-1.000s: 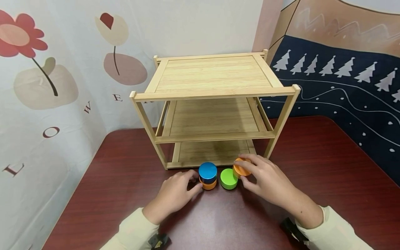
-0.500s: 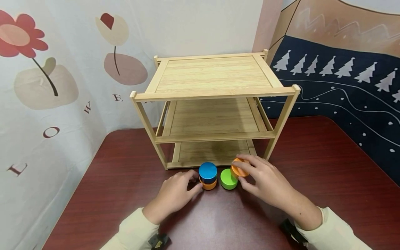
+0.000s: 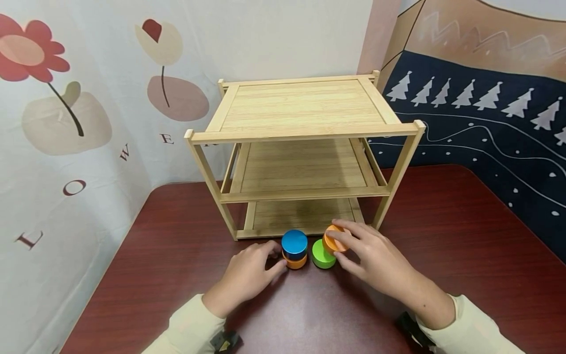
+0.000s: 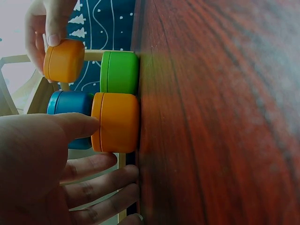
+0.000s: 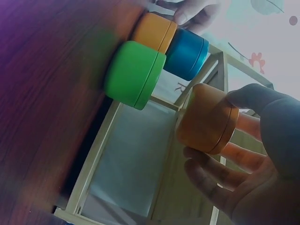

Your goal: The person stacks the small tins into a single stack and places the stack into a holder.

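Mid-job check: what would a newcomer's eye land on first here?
Probably the pale three-tier wooden shelf, standing on the dark red table. Before it, a blue jar sits atop an orange jar, beside a green jar. The right hand holds a second orange jar off the table.

Head view: downward — sideways wrist views, seemingly low, share 4 jars.

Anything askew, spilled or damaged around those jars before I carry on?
Nothing stands out. The blue jar sits level on the lower orange jar beside the left hand, the green jar stands upright on the table, and the right hand holds the other orange jar in the air. No spill or damage is visible.
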